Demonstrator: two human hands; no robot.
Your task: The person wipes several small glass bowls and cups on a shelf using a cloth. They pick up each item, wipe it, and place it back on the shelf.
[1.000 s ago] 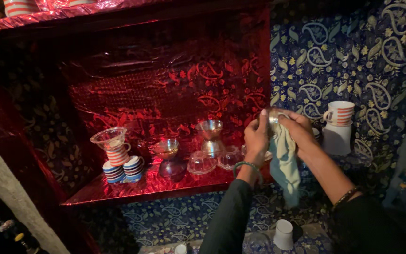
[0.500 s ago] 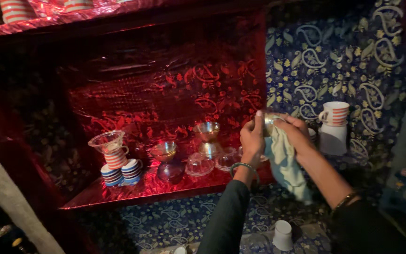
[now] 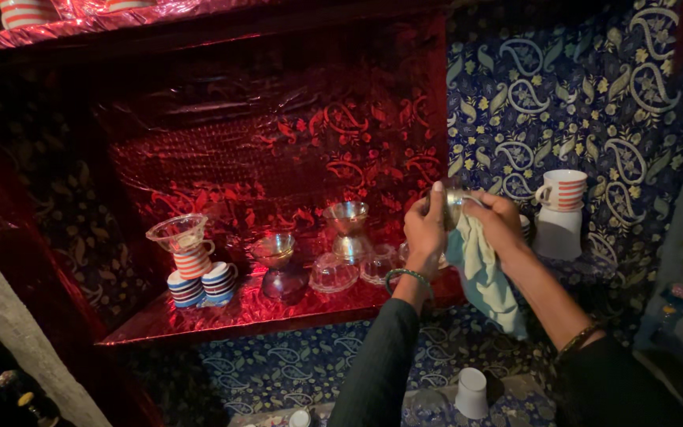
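Glass cup (image 3: pixel 454 207) held up before the red foil shelf (image 3: pixel 247 316), pinched in left hand (image 3: pixel 424 229) fingers; pale green cloth (image 3: pixel 480 273) pressed against it by right hand (image 3: pixel 499 225), closed round the fabric; wiping seemingly under way; next, probably turning for unwiped sides; open room right; upturned glassware (image 3: pixel 333 273) close left.

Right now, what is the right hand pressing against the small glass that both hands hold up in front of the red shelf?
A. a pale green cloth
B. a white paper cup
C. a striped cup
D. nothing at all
A. The right hand holds a pale green cloth against the small glass, which the left hand grips from the other side; the cloth hangs down below both hands.
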